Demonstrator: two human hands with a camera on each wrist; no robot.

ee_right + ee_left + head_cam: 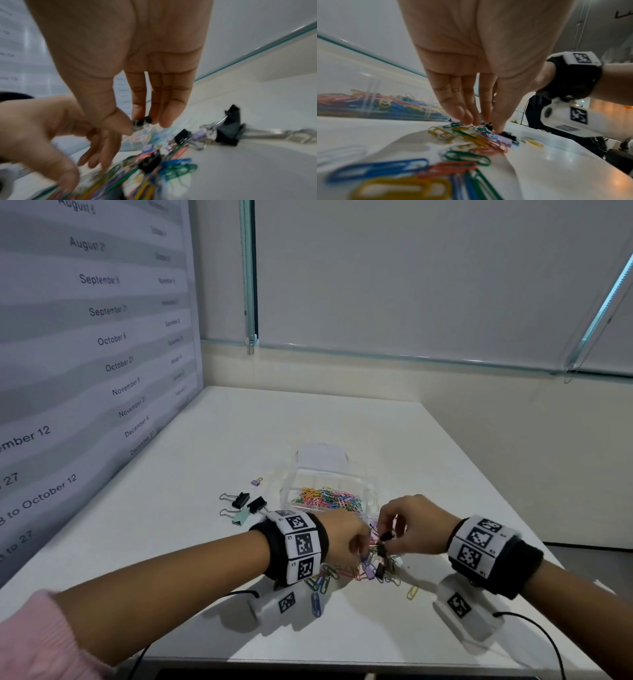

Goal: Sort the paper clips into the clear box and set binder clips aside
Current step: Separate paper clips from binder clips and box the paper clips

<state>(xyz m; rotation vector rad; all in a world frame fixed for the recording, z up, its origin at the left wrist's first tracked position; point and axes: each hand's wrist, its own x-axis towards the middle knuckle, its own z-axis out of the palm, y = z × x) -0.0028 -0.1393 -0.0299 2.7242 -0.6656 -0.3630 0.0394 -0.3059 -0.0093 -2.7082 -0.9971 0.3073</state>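
A mixed pile of coloured paper clips and small binder clips (371, 570) lies on the white table (274, 422) in front of the clear box (329, 474), which holds several coloured paper clips (329, 496). My right hand (388, 535) hovers over the pile and pinches a small black binder clip (142, 121) between thumb and fingers. My left hand (359, 549) reaches down beside it, its fairly straight fingertips (467, 119) touching the pile (481, 138). Nothing shows clearly in its grasp. A large black binder clip (229, 128) lies at the pile's far edge.
Left of the box lie two black binder clips (248, 501), a mint one (241, 517) and a small purple one (257, 482). A wall poster of dates (85, 337) borders the table's left side. Loose paper clips (317, 601) lie near the front edge.
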